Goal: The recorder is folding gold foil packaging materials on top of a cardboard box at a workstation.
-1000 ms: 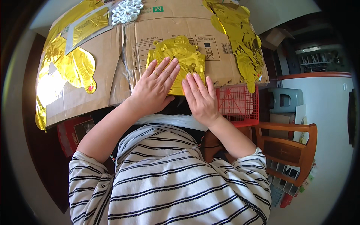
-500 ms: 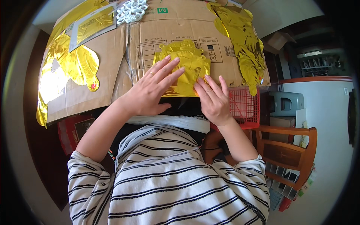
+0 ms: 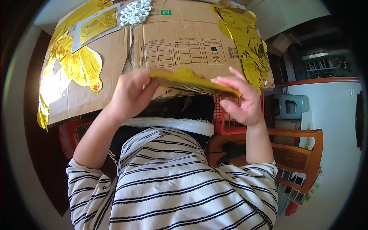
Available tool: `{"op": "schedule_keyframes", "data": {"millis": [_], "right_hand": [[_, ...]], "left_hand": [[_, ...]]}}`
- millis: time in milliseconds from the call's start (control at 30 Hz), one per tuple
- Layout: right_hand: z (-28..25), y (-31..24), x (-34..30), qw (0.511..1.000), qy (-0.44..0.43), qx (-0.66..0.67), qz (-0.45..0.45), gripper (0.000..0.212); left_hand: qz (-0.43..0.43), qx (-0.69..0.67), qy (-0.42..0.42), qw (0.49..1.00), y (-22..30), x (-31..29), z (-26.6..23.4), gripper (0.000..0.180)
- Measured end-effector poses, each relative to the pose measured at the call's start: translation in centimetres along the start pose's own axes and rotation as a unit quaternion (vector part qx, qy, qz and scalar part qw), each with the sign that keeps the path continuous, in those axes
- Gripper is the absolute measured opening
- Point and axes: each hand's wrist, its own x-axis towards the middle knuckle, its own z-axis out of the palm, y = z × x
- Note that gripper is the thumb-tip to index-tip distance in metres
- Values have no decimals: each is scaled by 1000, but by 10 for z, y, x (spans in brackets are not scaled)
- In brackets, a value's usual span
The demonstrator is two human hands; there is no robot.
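Between my hands, a folded gold foil balloon [image 3: 191, 81] is raised off the cardboard near its front edge, seen almost edge-on. Its left end is pinched by my left hand [image 3: 132, 90], slightly blurred, with the thumb below. My right hand [image 3: 245, 97] grips the other end between fingers and thumb, one finger sticking up. Another gold foil balloon [image 3: 82, 63] lies flat at the left, shining in the light. More crumpled gold foil balloons [image 3: 247, 42] spread along the right side of the cardboard.
The cardboard [image 3: 168, 34] forms the work surface. At its far side lie a clear packet [image 3: 96, 25] with gold foil and a cluster of white rings [image 3: 135, 12]. A red plastic basket [image 3: 226, 120] and a wooden chair [image 3: 295, 157] stand at the right, a grey stool [image 3: 293, 106] beyond.
The gold foil balloon, flat under my hands before, is now lifted and tilted edge-on. Both hands have moved apart and closed on its two ends; the printed cardboard behind it shows.
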Motion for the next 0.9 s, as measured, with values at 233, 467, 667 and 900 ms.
{"op": "schedule_keyframes", "data": {"millis": [233,467,667,900], "right_hand": [[20,25,39,844,88,468,248,22],[51,65,39,850,115,413,306,16],[48,93,62,856,101,370,347,15],[59,105,66,834,94,393,375,13]], "left_hand": [[-348,-332,-8,877,2,39,-18,20],[-392,-402,45,826,-26,30,9,29],[-339,-169,70,923,-48,42,13,69],[-258,53,67,962,-50,38,6,80]]}}
